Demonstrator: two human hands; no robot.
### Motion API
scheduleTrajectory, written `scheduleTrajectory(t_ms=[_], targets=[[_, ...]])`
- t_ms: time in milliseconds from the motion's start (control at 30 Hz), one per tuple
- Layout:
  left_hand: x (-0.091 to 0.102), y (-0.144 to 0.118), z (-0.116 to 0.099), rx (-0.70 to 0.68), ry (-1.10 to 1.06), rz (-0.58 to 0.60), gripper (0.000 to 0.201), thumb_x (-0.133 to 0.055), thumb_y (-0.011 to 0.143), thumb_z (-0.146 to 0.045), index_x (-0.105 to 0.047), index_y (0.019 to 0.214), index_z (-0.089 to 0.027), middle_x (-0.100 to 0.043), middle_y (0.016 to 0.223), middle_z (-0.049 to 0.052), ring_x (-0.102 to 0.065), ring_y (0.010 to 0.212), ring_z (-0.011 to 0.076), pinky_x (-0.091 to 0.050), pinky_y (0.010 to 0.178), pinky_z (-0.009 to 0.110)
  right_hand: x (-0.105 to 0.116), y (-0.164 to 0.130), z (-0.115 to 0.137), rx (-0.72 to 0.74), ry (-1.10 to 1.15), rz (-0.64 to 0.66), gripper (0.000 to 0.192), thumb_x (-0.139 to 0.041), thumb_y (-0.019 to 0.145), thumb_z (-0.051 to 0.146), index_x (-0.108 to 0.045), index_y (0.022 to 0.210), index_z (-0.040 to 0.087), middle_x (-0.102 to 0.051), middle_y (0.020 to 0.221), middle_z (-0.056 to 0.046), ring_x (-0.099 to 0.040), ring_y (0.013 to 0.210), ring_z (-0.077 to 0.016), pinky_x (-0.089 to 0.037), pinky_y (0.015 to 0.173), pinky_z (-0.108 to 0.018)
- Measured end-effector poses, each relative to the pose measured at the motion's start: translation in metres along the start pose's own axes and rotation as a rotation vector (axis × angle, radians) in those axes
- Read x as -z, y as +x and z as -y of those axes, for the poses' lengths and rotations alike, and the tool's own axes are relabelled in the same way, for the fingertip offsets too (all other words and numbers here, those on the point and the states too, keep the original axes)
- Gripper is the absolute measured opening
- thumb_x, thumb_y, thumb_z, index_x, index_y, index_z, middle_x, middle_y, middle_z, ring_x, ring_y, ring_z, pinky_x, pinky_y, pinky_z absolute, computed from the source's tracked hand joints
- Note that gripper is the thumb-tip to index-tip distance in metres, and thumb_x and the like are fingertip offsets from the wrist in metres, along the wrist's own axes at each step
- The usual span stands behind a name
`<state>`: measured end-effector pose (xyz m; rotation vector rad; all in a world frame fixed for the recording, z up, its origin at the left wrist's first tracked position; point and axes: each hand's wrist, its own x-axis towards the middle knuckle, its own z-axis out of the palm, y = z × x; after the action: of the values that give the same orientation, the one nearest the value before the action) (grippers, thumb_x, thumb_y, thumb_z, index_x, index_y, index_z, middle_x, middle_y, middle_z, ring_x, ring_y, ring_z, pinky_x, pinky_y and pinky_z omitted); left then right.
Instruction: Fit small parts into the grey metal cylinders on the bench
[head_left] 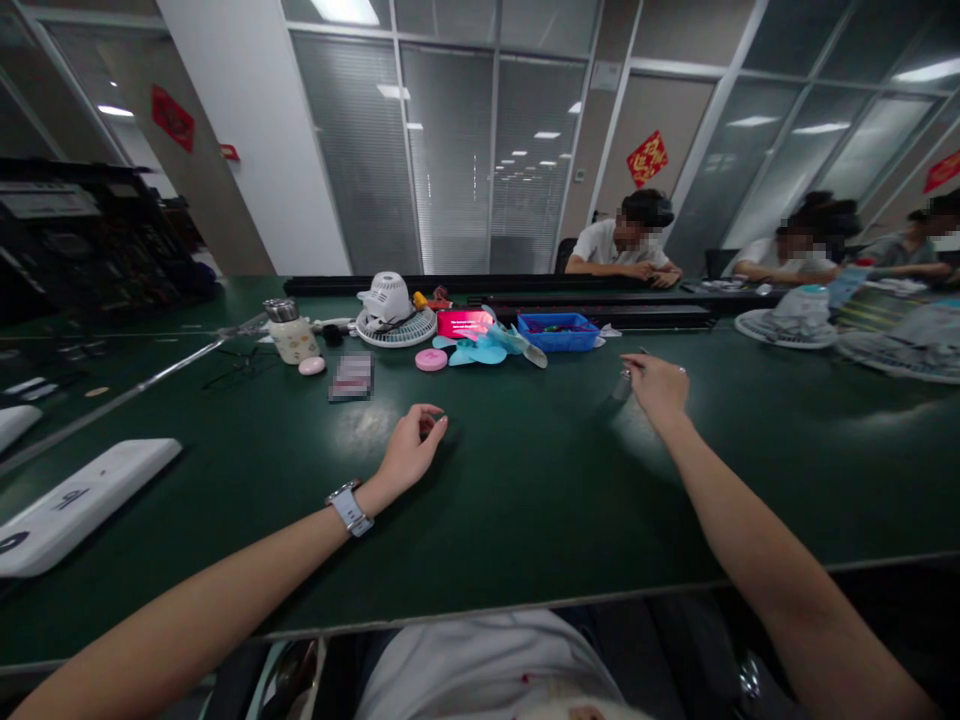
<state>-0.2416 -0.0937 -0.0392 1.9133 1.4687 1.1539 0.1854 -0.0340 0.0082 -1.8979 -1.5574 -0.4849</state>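
Table [525,530]: dk green, shiny, spans most of view.
R hand [658,388]: raised over tabletop, R of centre; thumb + forefinger tips together, pinched on small grey thing.
Small grey thing [622,385]: at R fingertips, sticking down twd surface; too blurred to ID, can't tell if it touches table.
L hand [414,442]: low over table, L of centre, nearest dark card; fingers loosely curled, thumb tip apart from forefinger.
Watch [349,508]: lt-grey strap, L wrist.
Dark card [352,378]: flat, beyond L hand; face blurred.
Pink disc [431,360]: flat, R of card, beyond L hand.
Blue fan blades [480,350]: just R of disc, partly in front of lit phone [454,322], red screen w/ wht text.
Blue tray [559,343]: far side, just R of blades; small bits inside, can't ID.
Fan guard [416,332]: wht, round, lying behind disc, wht housing [388,297] on top.
Flask [292,340]: pale, spotted, metallic lid, upright; pink oval case [311,366] just in front.
Long wht unit [94,500]: L edge, dk markings.
Co-workers [622,245]: seated beyond table, R side, wht tops on nearer two.
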Motion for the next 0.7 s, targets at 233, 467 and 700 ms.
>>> scheduleTrajectory(t_ms=[233,467,700], targets=[[0.0,0.0,-0.005,0.009,0.007,0.02,0.037,-0.052,0.089,-0.046,-0.057,0.111,-0.017,-0.062,0.091,0.006,-0.06,0.085,0.0201,-0.048,0.072,0.034,-0.005,-0.001,-0.007,-0.046,-0.005,0.002,0.032,-0.05,0.091,0.029,-0.076,0.109,0.024,-0.075,0.101,-0.01,-0.067,0.085,-0.0256,-0.046,0.077,-0.035],[0.0,0.0,-0.005,0.004,0.006,0.013,0.036,-0.053,0.088,-0.047,-0.057,0.11,-0.018,-0.063,0.091,0.005,-0.061,0.083,0.0193,-0.048,0.071,0.033,-0.003,-0.002,-0.001,-0.053,0.03,-0.035,0.032,-0.048,0.091,0.03,-0.076,0.107,0.025,-0.076,0.097,-0.008,-0.067,0.084,-0.0245,-0.046,0.077,-0.035],[-0.001,0.0,-0.002,-0.003,0.002,0.027,0.038,-0.052,0.089,-0.048,-0.057,0.111,-0.018,-0.063,0.091,0.005,-0.06,0.083,0.0191,-0.048,0.071,0.033,-0.005,-0.001,0.0,-0.102,0.046,0.008,0.028,-0.051,0.09,0.028,-0.075,0.105,0.027,-0.075,0.096,-0.008,-0.067,0.086,-0.0249,-0.046,0.077,-0.036]])
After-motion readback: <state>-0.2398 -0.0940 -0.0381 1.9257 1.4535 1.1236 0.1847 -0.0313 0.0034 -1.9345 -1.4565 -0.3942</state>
